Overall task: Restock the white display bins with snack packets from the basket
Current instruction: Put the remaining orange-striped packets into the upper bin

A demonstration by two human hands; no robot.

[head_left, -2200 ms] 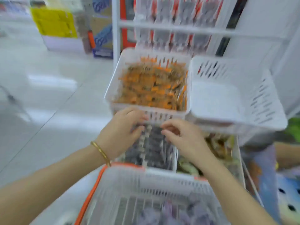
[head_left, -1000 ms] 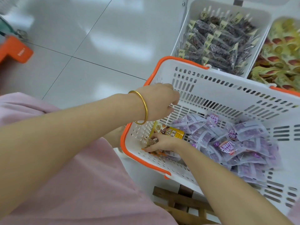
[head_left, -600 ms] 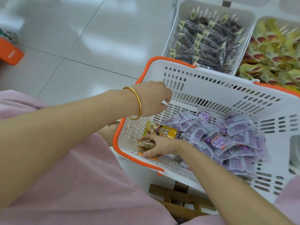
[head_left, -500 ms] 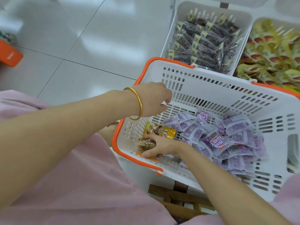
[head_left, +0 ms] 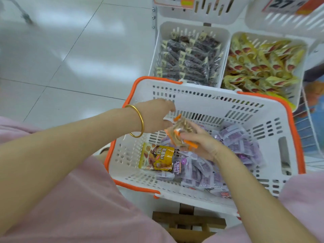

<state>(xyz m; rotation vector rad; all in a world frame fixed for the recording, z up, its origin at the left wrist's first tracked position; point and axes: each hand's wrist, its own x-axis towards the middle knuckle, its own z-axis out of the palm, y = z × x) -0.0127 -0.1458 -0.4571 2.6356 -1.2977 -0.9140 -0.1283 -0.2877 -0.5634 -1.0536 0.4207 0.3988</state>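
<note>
Left hand: blurred, fingers bent just beside the packets; I cannot tell whether it grips.
Packets: clear film, orange trim, brown snack inside; held above the basket. Probably light, crinkly and slippery, so pinch the sealed edges.
Right hand: grips the packets from below.
Bins: beyond the basket, well stocked.

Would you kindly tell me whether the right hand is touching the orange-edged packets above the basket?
Touching. The head view shows the right hand with its fingers curled round the orange-edged packets, holding them above the floor of the basket.
</note>
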